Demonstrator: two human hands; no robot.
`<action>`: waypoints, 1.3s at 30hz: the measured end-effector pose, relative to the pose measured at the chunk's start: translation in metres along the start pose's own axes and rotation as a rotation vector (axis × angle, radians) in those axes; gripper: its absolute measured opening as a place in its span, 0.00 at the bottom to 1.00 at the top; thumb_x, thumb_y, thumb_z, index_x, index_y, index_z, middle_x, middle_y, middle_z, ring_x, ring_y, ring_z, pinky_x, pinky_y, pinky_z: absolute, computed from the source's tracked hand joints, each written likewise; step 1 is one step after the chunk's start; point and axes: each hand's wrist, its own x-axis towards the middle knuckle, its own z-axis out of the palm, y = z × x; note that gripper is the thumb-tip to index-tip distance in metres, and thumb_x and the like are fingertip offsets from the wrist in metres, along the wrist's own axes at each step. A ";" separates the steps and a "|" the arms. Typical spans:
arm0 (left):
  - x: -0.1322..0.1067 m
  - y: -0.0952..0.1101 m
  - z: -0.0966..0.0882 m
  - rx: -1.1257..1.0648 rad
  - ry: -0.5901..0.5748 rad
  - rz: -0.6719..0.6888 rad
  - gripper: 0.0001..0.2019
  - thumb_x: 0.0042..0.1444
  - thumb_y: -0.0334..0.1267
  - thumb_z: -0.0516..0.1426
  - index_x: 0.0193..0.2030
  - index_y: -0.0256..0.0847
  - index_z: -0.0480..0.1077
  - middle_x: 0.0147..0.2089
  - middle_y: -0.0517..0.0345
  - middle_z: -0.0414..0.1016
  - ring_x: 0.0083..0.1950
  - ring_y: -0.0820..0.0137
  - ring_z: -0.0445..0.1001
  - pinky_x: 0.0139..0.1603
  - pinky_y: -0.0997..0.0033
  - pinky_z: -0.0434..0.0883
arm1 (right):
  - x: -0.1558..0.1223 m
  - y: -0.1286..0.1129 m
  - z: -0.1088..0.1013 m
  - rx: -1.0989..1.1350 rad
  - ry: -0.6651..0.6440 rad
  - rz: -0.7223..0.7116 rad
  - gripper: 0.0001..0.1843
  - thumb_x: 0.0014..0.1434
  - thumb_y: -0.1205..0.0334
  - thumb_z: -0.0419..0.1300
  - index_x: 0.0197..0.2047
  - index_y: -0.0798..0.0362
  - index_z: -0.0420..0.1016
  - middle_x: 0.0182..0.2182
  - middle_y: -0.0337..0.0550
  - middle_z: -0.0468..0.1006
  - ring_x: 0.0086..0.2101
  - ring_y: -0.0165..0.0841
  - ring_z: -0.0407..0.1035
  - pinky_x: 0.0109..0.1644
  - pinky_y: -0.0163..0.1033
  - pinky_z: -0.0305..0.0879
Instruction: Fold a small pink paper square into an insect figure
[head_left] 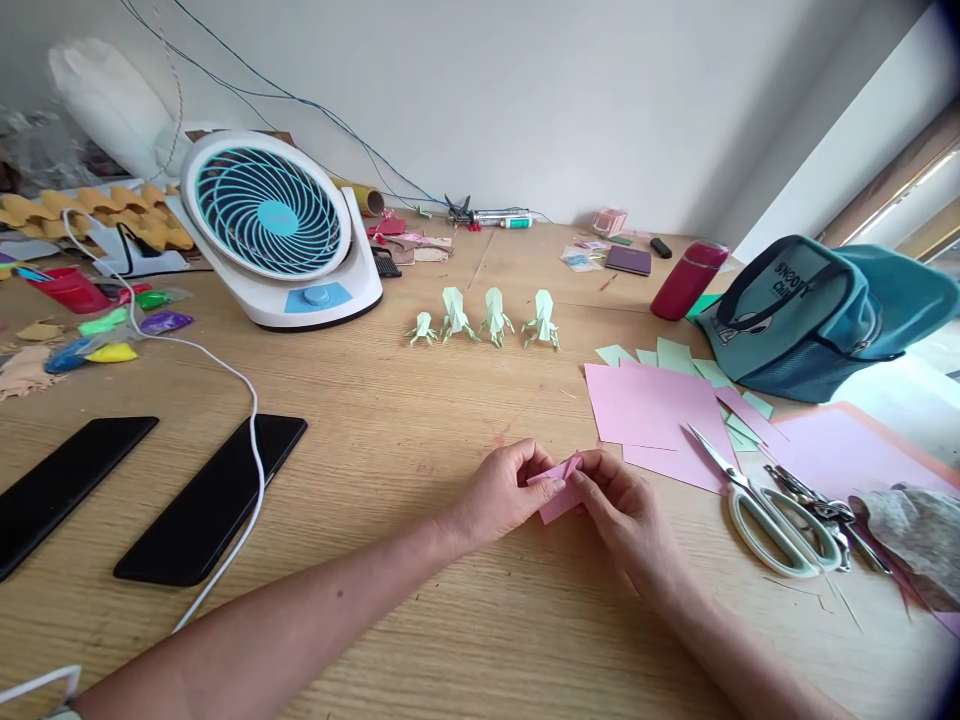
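Observation:
A small folded piece of pink paper (556, 502) is held between both hands, just above the wooden table. My left hand (510, 488) pinches its left side, thumb on top and fingers partly hidden behind. At the paper's upper right, my right hand (621, 500) grips a raised folded flap between thumb and forefinger. Beyond the hands, several pale green origami figures with thin legs (495, 312) stand in a row; the leftmost is smaller. To the right lie pink paper sheets (652, 400), with scissors (769, 515) resting partly on them.
A white and blue fan (281, 225) stands at the back left. Two black phones (214, 505) and a white cable (251, 400) lie at left. On the right are a red bottle (690, 280), a teal bag (795, 320), green paper pieces (675, 356) and keys (825, 515).

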 end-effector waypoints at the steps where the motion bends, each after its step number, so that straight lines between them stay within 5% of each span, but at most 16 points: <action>1: -0.001 0.000 0.001 0.017 0.006 0.002 0.17 0.59 0.49 0.60 0.29 0.38 0.63 0.26 0.65 0.62 0.28 0.76 0.58 0.28 0.75 0.57 | -0.001 -0.001 0.001 -0.010 0.003 0.002 0.14 0.64 0.48 0.59 0.38 0.51 0.74 0.34 0.42 0.77 0.35 0.33 0.70 0.40 0.37 0.68; 15: -0.013 0.003 0.011 -0.028 0.015 0.059 0.08 0.61 0.35 0.59 0.31 0.39 0.65 0.30 0.63 0.68 0.31 0.75 0.67 0.32 0.75 0.66 | -0.014 -0.011 0.002 -0.017 -0.020 0.062 0.13 0.66 0.51 0.59 0.35 0.51 0.72 0.30 0.40 0.75 0.31 0.31 0.70 0.35 0.35 0.69; 24: -0.017 0.013 0.005 0.216 0.251 0.326 0.08 0.53 0.32 0.66 0.30 0.38 0.71 0.33 0.60 0.70 0.36 0.72 0.67 0.34 0.74 0.64 | -0.019 -0.007 0.004 -0.198 0.043 -0.074 0.09 0.68 0.56 0.57 0.36 0.50 0.68 0.27 0.37 0.69 0.28 0.29 0.64 0.31 0.34 0.63; 39: -0.020 0.011 0.012 0.240 0.361 0.249 0.04 0.56 0.28 0.62 0.32 0.38 0.75 0.35 0.58 0.73 0.34 0.73 0.68 0.36 0.72 0.67 | -0.023 -0.006 0.005 -0.346 0.072 -0.260 0.03 0.66 0.65 0.57 0.38 0.50 0.70 0.30 0.39 0.74 0.30 0.30 0.69 0.32 0.34 0.67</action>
